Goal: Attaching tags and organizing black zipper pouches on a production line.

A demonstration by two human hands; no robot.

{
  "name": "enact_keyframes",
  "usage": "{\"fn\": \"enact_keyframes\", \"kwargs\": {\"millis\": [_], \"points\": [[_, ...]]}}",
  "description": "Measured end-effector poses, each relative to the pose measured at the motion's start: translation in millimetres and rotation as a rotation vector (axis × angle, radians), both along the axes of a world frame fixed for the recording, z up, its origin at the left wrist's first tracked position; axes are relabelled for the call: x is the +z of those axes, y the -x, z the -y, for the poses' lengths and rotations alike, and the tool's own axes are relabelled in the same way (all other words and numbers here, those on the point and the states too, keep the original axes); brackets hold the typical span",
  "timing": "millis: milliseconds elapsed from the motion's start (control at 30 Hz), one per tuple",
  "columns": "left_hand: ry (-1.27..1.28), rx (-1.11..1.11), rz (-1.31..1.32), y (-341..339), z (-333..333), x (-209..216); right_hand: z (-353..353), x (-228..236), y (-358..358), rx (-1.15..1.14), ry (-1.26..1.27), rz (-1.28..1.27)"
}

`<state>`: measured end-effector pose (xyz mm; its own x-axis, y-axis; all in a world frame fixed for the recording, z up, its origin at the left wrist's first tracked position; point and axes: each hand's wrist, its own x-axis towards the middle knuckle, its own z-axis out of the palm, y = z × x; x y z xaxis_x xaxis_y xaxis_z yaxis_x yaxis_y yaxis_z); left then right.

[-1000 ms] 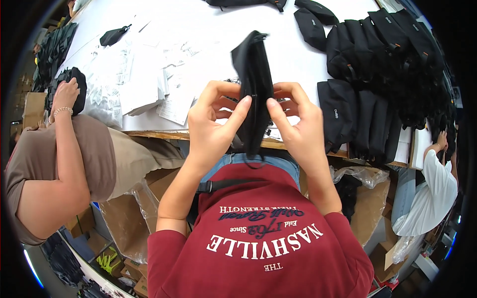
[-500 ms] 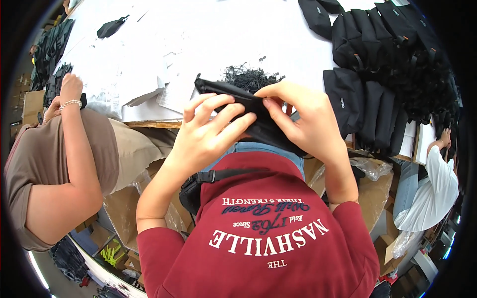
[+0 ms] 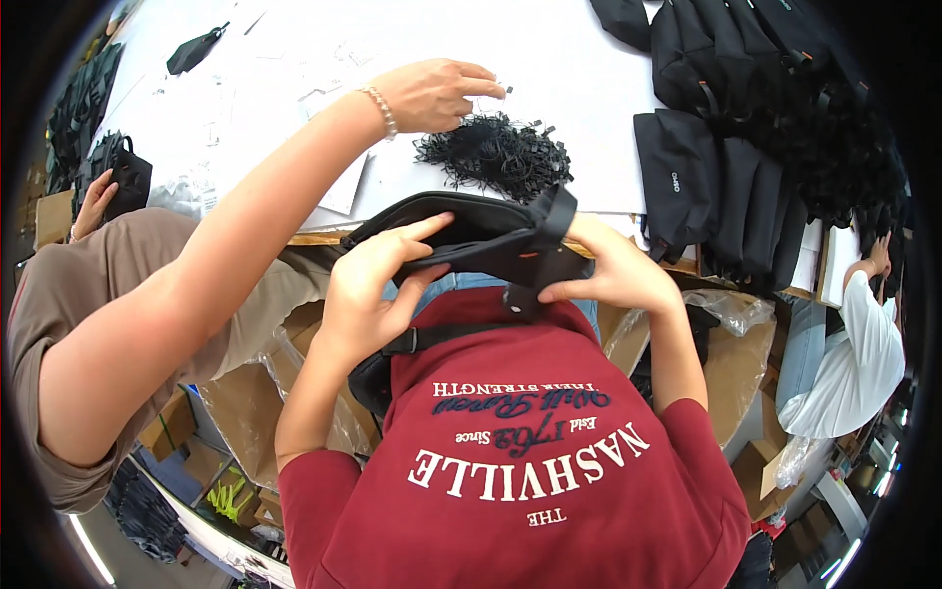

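Note:
A black fabric pouch, its zippered mouth gaping upward, is held in front of my body at the table's near edge. My left hand grips the left side, fingers over the rim and thumb against the near panel. At the right end, my right hand pinches the pouch near a black strap loop; some of those fingers are hidden behind it. Just beyond lies a tangled heap of thin black cords with small tabs. A co-worker's hand with a beaded bracelet reaches over that heap.
Several black pouches are stacked at the right of the white table. One small black pouch lies far left. Cardboard boxes with plastic liners stand under the table edge. Co-workers are at both sides.
The pouch has turned and lowered toward me, and its mouth now shows wide. My right hand has moved down slightly. The left co-worker's arm has stretched across to the cord heap.

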<state>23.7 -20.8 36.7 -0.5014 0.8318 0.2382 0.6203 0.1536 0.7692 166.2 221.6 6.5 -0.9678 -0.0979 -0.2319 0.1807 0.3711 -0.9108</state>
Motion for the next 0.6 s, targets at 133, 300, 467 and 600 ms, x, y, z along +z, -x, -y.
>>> {"fn": "enact_keyframes", "kwargs": {"millis": [133, 300, 467, 600], "points": [[0.033, 0.069, 0.143, 1, 14, 2, -12, -7, -13, -0.224, -0.072, 0.244], [0.425, -0.019, 0.417, 5, 39, 10, -46, -14, -35, -0.716, 0.407, -0.117], [0.403, -0.194, 0.729, 1, 30, 10, -37, -18, -16, -1.151, 1.097, -0.191], [0.422, -0.311, 0.696, 0, 19, 8, 9, -25, 33, -1.099, 1.656, 0.133]]}}
